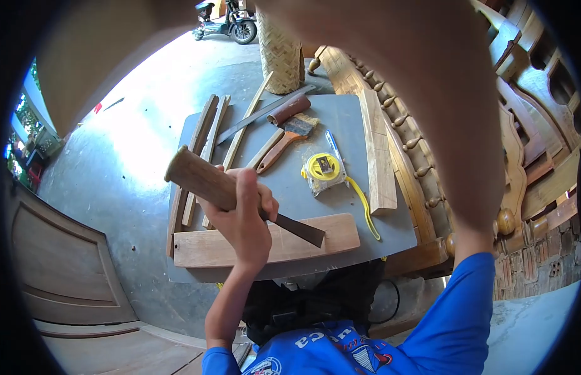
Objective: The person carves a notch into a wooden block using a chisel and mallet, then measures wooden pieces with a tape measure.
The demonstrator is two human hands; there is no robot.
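Note:
My left hand (243,219) is wrapped round the wooden handle of a chisel (203,179), whose flat blade points down to the right. The blade overlaps a pale wooden board (272,245) lying along the near edge of the grey table (284,194). My right hand (347,22) is raised close to the camera; its forearm fills the upper right as a blur and its fingers are not clear. Beyond the chisel are a yellow tape measure (323,167) with its yellow strap, a brush (283,147) and a blue pen (333,144).
Narrow wood strips (206,134) lie at the table's left, near a long metal blade (256,117) and a brown cylinder (289,109). A thick wooden block (379,162) lies at the right edge, beside carved furniture (422,169). A scooter (225,24) stands far back.

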